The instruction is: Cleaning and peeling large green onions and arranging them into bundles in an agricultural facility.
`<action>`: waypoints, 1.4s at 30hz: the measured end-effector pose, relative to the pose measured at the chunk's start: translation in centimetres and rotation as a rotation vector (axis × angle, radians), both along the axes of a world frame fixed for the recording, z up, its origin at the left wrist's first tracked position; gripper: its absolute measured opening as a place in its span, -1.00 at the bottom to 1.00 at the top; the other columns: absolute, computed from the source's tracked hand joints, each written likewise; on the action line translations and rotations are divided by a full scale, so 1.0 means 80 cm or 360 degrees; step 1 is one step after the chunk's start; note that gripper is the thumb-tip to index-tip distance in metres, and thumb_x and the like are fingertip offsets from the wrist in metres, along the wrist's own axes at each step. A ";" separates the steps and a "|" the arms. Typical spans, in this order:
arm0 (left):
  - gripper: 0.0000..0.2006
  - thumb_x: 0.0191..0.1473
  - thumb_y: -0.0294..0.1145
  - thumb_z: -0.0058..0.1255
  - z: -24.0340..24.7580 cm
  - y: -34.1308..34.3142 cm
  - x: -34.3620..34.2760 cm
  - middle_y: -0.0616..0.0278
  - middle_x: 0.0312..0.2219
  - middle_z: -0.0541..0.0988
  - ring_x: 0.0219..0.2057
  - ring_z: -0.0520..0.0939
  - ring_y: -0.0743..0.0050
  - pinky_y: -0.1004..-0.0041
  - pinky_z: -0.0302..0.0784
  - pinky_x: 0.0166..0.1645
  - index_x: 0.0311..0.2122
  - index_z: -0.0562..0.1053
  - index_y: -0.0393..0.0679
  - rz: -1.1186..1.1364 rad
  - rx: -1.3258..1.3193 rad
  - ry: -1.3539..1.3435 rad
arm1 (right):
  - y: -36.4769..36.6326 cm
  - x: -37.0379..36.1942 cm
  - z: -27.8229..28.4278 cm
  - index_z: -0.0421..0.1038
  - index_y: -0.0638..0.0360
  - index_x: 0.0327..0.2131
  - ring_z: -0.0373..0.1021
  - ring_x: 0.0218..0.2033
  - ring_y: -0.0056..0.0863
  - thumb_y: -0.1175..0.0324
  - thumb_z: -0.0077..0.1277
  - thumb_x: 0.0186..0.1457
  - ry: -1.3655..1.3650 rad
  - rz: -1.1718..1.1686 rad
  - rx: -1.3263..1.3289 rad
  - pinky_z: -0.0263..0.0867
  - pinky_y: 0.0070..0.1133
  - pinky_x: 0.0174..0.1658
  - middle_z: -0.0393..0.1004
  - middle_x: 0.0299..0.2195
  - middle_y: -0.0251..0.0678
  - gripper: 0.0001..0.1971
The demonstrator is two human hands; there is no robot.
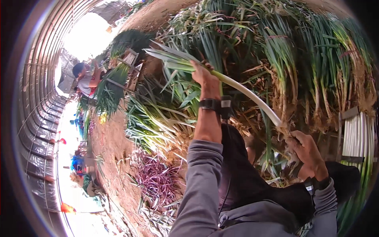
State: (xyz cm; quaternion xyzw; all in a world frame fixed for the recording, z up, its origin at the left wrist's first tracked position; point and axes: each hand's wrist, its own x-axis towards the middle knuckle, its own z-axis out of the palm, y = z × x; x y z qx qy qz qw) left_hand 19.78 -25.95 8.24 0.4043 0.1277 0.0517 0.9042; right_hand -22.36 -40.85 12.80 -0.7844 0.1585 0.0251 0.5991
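My left hand (206, 78) is closed around the green leaf end of a long green onion (249, 94). Its white stalk slopes down to the right, bending slightly, and ends in brownish roots beside my right hand (307, 151). That hand's fingers are pinched at the root end. Dry, papery outer skin (291, 162) hangs just below those fingers. What exactly lies between the right fingertips is partly hidden.
Unpeeled green onions with muddy roots (279, 59) lie in bundles ahead and right. Cleaned white stalks (357, 136) sit in a rack at far right. Purple ties (157, 177) are heaped on the soil at left. Another person (87, 81) works at far left.
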 end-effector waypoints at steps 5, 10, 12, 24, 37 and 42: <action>-0.59 0.26 0.05 0.05 -0.015 -0.011 0.018 0.24 -0.57 0.47 -0.65 0.48 0.43 0.42 0.42 -0.62 -0.29 0.36 -0.15 -0.0032 -0.0022 0.0020 | -0.020 -0.046 0.013 0.46 0.38 -0.18 0.35 -0.61 -0.60 0.45 0.10 0.24 -0.0052 -0.0077 -0.0267 0.29 -0.50 -0.52 0.45 -0.60 -0.23 -0.83; -0.55 0.30 0.07 -0.03 -0.001 -0.022 -0.001 0.19 -0.48 0.47 -0.54 0.49 0.36 0.32 0.52 -0.43 -0.22 0.36 -0.22 0.0144 0.0097 0.0129 | -0.068 -0.129 0.009 0.47 0.33 -0.16 0.35 -0.66 -0.55 0.42 0.06 0.24 -0.0243 -0.0340 -0.0275 0.24 -0.56 -0.55 0.42 -0.64 -0.25 -0.83; -0.52 0.31 0.10 -0.06 0.007 -0.004 0.004 0.15 -0.43 0.52 -0.42 0.53 0.31 0.32 0.55 -0.26 -0.18 0.40 -0.25 -0.0055 -0.0035 -0.0074 | -0.075 -0.107 0.021 0.48 0.28 -0.13 0.27 -0.70 -0.58 0.42 -0.01 0.26 -0.0475 -0.0585 -0.0708 0.18 -0.64 -0.57 0.40 -0.60 -0.29 -0.82; -0.53 0.31 -0.02 -0.01 0.060 -0.152 -0.187 0.11 -0.09 0.55 0.02 0.54 0.19 0.24 0.41 0.25 0.07 0.39 -0.24 -0.1143 -0.0375 -0.0107 | -0.088 0.060 -0.041 0.34 0.12 0.21 0.46 -0.12 -0.59 0.22 0.12 0.27 -0.0719 -0.0598 0.0751 0.51 -0.62 -0.22 0.46 0.02 -0.23 -0.51; -0.51 0.31 -0.06 0.02 0.062 -0.215 -0.325 0.30 -0.05 0.55 0.01 0.53 0.49 0.35 0.39 0.21 0.20 0.36 -0.15 -0.2326 -0.0103 -0.0343 | -0.149 0.051 0.053 0.58 0.25 -0.22 0.42 -0.50 -0.78 0.25 0.15 0.25 -0.1623 -0.1000 0.0928 0.33 -0.80 -0.52 0.52 -0.51 -0.45 -0.76; -0.48 0.28 -0.23 0.09 0.038 -0.224 -0.316 0.13 -0.09 0.58 -0.09 0.62 0.38 0.40 0.52 0.05 0.26 0.31 -0.22 -0.2501 0.0091 -0.0285 | -0.289 -0.148 0.149 0.62 0.18 -0.26 0.24 -0.69 -0.82 0.25 0.18 0.20 -0.1477 -0.1437 -0.0795 0.06 -0.80 -0.68 0.48 -0.61 -0.48 -0.80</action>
